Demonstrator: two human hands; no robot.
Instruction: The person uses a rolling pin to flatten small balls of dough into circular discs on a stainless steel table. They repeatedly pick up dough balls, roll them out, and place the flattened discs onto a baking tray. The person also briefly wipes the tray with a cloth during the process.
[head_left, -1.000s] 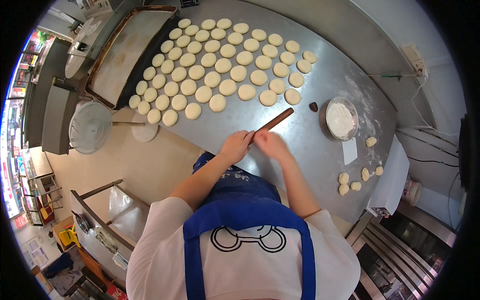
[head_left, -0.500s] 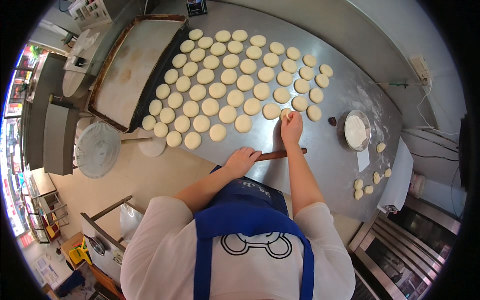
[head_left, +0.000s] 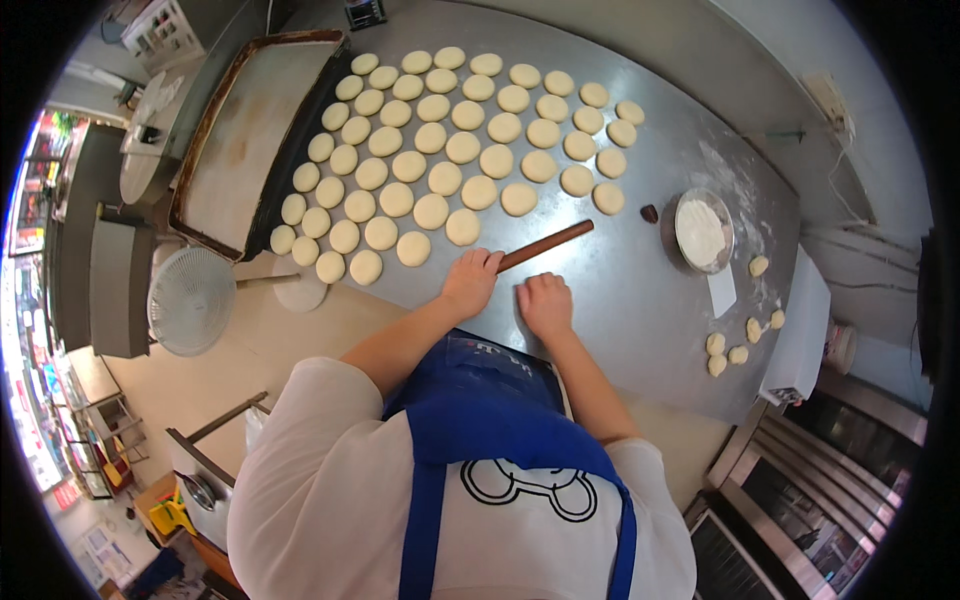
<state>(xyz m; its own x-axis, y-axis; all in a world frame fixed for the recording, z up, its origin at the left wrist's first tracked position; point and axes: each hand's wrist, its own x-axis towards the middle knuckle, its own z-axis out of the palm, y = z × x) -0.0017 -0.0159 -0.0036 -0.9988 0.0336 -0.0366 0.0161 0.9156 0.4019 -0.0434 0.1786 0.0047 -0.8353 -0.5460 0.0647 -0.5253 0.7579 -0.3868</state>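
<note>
My left hand [head_left: 472,285] is closed around one end of a brown wooden rolling pin [head_left: 547,245], which slants up to the right over the steel table. Just right of it my right hand [head_left: 545,303] is down near the table's front edge, fingers curled over. The dough round it pinched is gone from its spot in the row; the hand hides whatever lies under the fingers. Beyond both hands, several pale flattened dough rounds [head_left: 462,147] lie in slanting rows. The closest one to the pin is a round [head_left: 463,227] just above my left hand.
A metal bowl of white flour [head_left: 703,232] stands at the right, with a white scraper [head_left: 722,292] beside it. Small dough lumps [head_left: 738,354] lie near the right edge. A large rimmed baking tray [head_left: 250,130] is at the left. A small dark object [head_left: 649,213] sits left of the bowl.
My right hand has drawn back from the rows toward me, leaving a gap where the pinched dough round was. The rolling pin's far end has swung up and away from me.
</note>
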